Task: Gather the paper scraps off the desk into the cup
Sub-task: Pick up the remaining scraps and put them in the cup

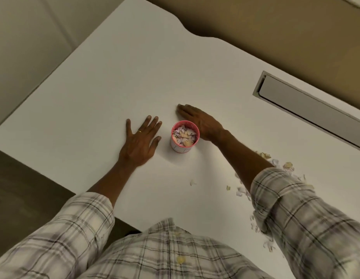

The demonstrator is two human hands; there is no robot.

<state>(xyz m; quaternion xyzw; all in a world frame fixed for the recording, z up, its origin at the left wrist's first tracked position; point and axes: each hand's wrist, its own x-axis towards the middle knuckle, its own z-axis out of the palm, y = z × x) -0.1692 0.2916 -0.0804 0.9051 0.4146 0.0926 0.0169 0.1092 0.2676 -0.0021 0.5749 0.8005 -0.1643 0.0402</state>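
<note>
Scraps (288, 165) lie loose on the counter (114, 87) by the right sleeve (296, 208), one on the shirt (155, 256), so the job looks part done. Farther out the cup (180, 148) stands nearly full between the hands: left hand (139, 142) flat beside it, right hand (203, 122) close at its far side, fingers (153, 122) of both straight, holding nothing, well apart from the loose scraps.

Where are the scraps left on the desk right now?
In the head view, the scraps lie scattered on the desk's right side, around the right sleeve, nearer the person than the cup standing between the left hand and right hand.
</note>
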